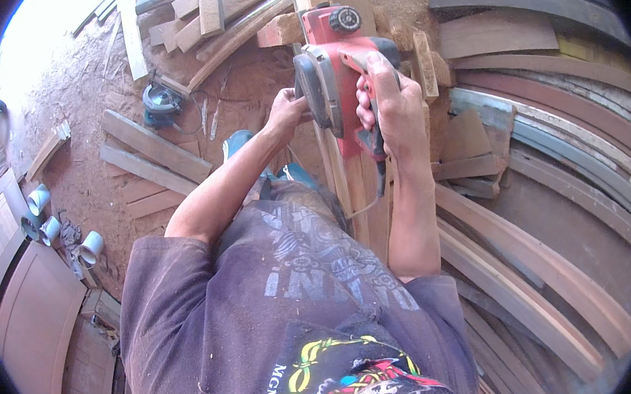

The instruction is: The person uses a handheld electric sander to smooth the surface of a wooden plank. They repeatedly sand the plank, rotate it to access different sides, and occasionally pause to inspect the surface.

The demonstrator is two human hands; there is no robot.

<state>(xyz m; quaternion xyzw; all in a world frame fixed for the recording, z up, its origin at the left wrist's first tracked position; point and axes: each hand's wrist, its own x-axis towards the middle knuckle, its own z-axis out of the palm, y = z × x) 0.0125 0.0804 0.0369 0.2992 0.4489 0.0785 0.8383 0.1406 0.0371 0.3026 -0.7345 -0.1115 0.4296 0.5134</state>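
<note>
Right hand (390,104) is closed around handle of the red electric planer (333,60), left hand (287,112) grips its side w/ curled fingers; planer sits on upright wooden plank (356,193)

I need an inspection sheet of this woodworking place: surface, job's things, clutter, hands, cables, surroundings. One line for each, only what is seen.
Surface: reddish dirt floor covered with sawdust.
Job's things: red electric planer sits on a long upright wooden plank.
Clutter: loose wood offcuts on the floor; white pipe pieces at the left.
Hands: left hand grips the planer's front side; right hand is closed on its rear handle.
Cables: a thin cord hangs below the planer; its end cannot be seen.
Surroundings: curved wooden strips stacked at the right; a circular saw on the floor; wooden door panels at the lower left.
</note>
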